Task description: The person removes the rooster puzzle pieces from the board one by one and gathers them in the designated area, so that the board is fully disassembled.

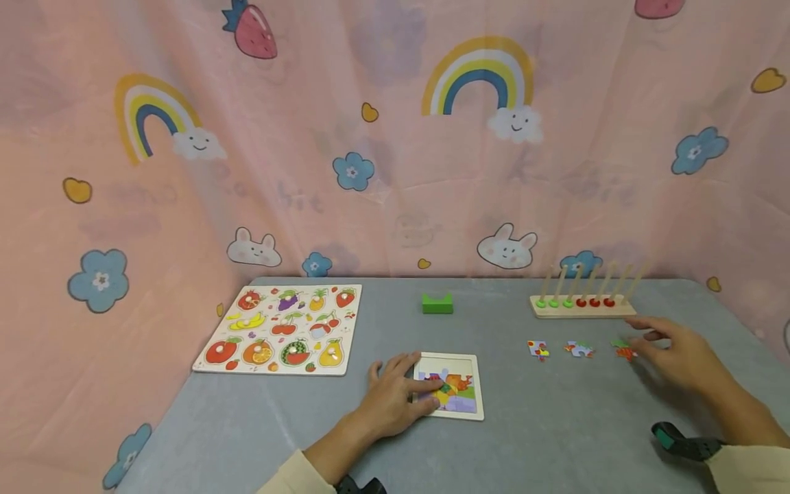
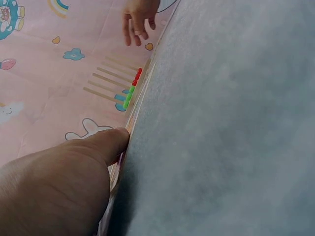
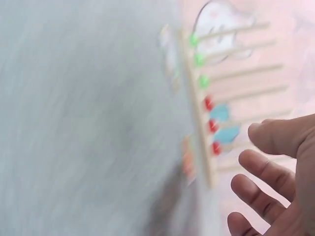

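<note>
My left hand (image 1: 391,399) rests over the left side of a small jigsaw tray (image 1: 479,391), its fingers extended onto the partly filled colourful picture. In the left wrist view the thumb of that left hand (image 2: 54,182) lies along the tray's edge. Off to the right, three loose jigsaw pieces lie in a row: a yellow-and-red one (image 1: 538,350), a pale blue one (image 1: 579,350) and an orange-and-green one (image 1: 625,350). My right hand (image 1: 685,357) hovers beside the orange-and-green piece, fingers apart and nothing held, as the right wrist view also shows.
A wooden counting rack (image 1: 583,311) with green and red beads on pegs stands behind the loose pieces. A fruit peg board (image 1: 210,365) lies at the left, and a green block (image 1: 437,304) sits at the back middle. A pink printed curtain (image 1: 395,226) hangs behind the grey table.
</note>
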`<state>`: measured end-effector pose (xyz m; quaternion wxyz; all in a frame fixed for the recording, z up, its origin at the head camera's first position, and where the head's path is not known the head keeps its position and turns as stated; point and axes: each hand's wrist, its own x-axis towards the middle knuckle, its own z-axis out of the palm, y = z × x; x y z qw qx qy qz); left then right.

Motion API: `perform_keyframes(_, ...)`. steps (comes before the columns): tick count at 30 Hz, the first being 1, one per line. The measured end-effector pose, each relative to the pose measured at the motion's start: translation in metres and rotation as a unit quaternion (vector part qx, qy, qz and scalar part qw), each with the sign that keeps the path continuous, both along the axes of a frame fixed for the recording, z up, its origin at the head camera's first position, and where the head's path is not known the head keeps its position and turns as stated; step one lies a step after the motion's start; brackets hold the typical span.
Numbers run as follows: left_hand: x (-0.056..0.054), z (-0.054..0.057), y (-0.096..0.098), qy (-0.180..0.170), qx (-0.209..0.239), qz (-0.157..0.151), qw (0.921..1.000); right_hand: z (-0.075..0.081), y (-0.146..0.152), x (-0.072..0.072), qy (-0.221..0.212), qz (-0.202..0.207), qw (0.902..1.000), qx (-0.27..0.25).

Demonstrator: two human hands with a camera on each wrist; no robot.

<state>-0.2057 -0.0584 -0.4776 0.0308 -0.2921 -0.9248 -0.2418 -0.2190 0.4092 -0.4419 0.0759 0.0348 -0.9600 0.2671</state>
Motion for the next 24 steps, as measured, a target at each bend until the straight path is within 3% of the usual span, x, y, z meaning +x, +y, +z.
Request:
perform_keyframes(10,0.001,0.002,0.0,0.012,-0.001,0.0,0.9999,0.041,-0.045,0.011,0.101,0.052,0.991,-0.07)
perform_keyframes(18,0.0,0.002,-0.001,0.011,0.0,0.0,0.9999,0.052,-0.101,0.02,0.116,0.089,0.9849,-0.093)
perform_keyframes(24,-0.001,0.003,0.002,0.003,-0.011,0.019,0.9998,0.053,-0.135,0.02,0.12,0.116,0.9803,-0.106)
